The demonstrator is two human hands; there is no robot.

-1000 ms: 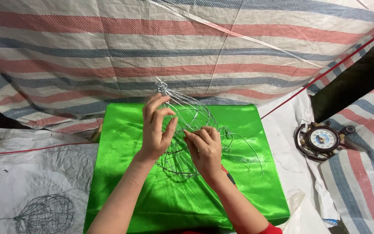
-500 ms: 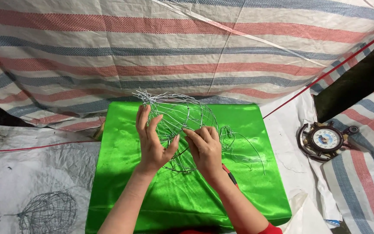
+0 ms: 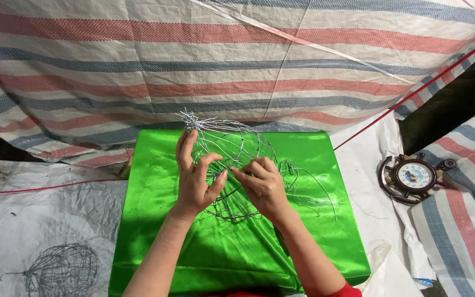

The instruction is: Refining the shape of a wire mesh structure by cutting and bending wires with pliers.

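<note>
left hand [image 3: 196,179] pinches wire basket frame [image 3: 232,159] | right hand [image 3: 262,184] grips its wire | green cloth [image 3: 155,236] beneath

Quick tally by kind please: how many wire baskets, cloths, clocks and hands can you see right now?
Wire baskets: 2, one held over the green cloth, one on the grey sheet
Green cloth: 1
Clock: 1
Hands: 2, left hand, right hand
Total: 6

Rounded cage of thin silver wire [image 3: 232,165], loose ends bristling at its top-left, tilted over green cloth [image 3: 155,231]
</note>
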